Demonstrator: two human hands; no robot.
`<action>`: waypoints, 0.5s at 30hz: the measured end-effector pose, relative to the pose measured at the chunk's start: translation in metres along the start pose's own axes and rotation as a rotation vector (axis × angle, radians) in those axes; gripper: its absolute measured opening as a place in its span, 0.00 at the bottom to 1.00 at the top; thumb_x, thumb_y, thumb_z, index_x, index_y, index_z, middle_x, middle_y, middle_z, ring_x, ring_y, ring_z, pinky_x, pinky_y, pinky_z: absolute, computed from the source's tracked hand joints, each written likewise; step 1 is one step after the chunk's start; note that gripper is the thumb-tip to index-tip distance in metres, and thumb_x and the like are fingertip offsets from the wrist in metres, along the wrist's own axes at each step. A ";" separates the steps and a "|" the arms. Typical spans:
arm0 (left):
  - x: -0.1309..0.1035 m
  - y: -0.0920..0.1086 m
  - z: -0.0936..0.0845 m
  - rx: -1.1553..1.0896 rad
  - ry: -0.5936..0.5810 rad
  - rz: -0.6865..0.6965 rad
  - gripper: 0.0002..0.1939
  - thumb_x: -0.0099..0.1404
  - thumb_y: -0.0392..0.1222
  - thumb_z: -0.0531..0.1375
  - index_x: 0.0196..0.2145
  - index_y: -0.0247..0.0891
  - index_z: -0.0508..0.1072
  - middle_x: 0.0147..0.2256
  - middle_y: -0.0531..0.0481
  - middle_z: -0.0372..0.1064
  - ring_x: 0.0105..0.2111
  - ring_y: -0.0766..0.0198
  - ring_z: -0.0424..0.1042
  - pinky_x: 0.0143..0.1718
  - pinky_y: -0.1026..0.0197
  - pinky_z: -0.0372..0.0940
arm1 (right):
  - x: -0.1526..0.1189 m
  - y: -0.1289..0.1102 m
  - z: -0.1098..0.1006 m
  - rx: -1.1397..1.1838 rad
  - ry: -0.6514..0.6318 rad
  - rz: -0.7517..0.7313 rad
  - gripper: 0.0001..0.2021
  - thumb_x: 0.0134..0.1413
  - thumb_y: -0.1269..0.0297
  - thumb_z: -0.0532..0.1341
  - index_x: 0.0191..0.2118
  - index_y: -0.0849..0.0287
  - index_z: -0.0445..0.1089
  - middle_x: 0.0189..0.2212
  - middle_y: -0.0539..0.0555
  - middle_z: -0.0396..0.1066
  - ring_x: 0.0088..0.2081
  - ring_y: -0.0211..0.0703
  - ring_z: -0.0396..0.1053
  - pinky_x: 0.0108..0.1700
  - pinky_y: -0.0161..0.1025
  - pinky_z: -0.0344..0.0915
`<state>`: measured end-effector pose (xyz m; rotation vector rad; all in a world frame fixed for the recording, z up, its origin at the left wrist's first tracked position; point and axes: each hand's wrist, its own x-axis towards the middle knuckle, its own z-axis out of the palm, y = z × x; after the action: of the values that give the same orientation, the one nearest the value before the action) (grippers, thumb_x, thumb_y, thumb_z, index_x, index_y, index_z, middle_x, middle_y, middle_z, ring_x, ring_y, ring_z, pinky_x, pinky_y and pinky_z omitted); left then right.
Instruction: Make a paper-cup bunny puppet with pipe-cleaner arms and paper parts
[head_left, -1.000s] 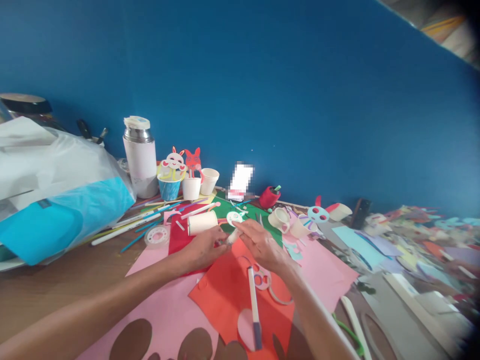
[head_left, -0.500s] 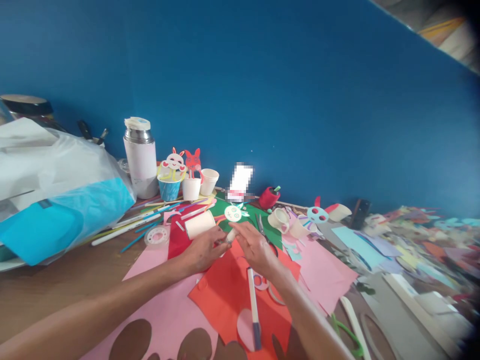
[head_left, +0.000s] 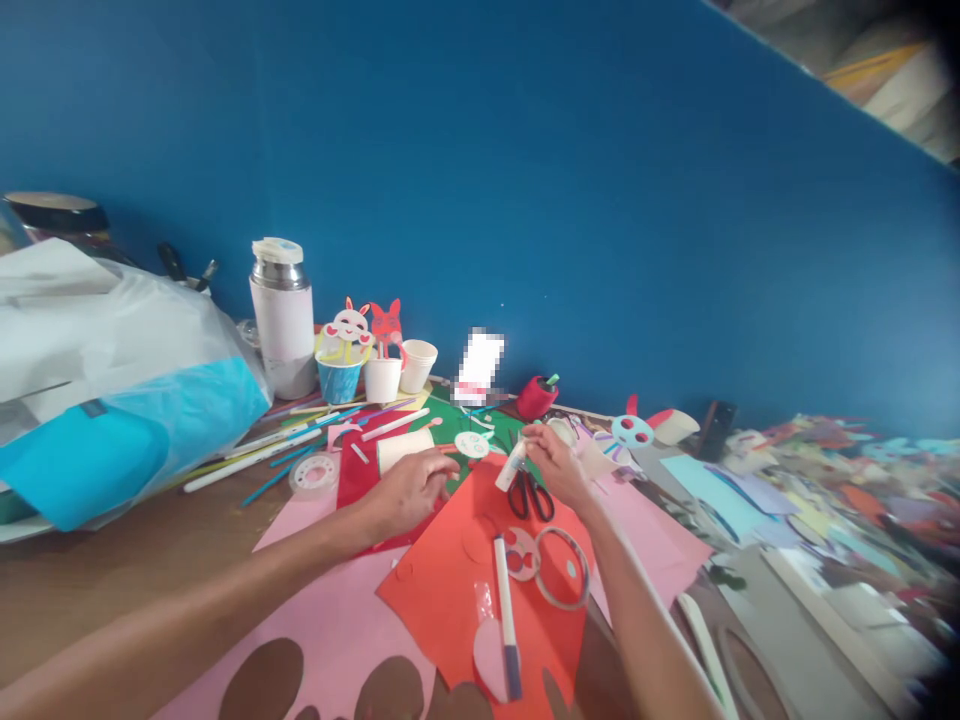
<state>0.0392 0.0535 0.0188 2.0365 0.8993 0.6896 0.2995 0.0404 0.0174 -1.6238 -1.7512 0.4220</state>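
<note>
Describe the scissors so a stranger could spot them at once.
Below the blue wall, find the orange sheet in the lower middle. Near its far edge, beside the right hand, lie the scissors. Two black looped handles set them apart from the white item in that hand and the larger clear ring nearer the camera.

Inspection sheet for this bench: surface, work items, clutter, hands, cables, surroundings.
Surface: brown tabletop, partly covered by an orange sheet and a pink sheet with round cut-outs.
Work items: small white item, with black-handled scissors beside it.
Clutter: marker on the orange sheet; paper cup and blue cup near the wall.
Hands: right hand grips the small white item; left hand loosely curled, no object visible in it.
Cables: nothing seen.
Surroundings: blue wall behind, flask and plastic bag at left; far right blurred.
</note>
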 end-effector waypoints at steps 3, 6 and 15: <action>0.000 0.003 -0.003 0.089 0.008 0.042 0.15 0.60 0.36 0.46 0.32 0.36 0.72 0.32 0.48 0.70 0.29 0.64 0.69 0.32 0.64 0.60 | 0.001 0.011 0.010 -0.117 -0.054 0.005 0.13 0.55 0.63 0.48 0.43 0.58 0.64 0.34 0.53 0.71 0.35 0.41 0.68 0.37 0.38 0.62; -0.001 0.006 -0.006 0.140 0.024 0.082 0.14 0.61 0.36 0.47 0.30 0.37 0.72 0.30 0.49 0.70 0.28 0.65 0.67 0.30 0.65 0.58 | 0.001 0.014 0.015 -0.232 -0.063 -0.006 0.13 0.57 0.64 0.47 0.44 0.56 0.65 0.38 0.53 0.71 0.38 0.41 0.69 0.38 0.37 0.62; -0.003 0.010 -0.016 0.154 0.138 -0.031 0.16 0.61 0.44 0.48 0.39 0.39 0.73 0.23 0.52 0.69 0.20 0.67 0.63 0.23 0.66 0.54 | -0.001 -0.006 0.030 -0.520 0.057 -0.120 0.13 0.58 0.64 0.49 0.40 0.54 0.71 0.38 0.53 0.70 0.42 0.44 0.64 0.43 0.39 0.54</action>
<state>0.0300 0.0539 0.0351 2.1249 1.0910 0.7727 0.2750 0.0453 0.0004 -1.8366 -2.0099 -0.1539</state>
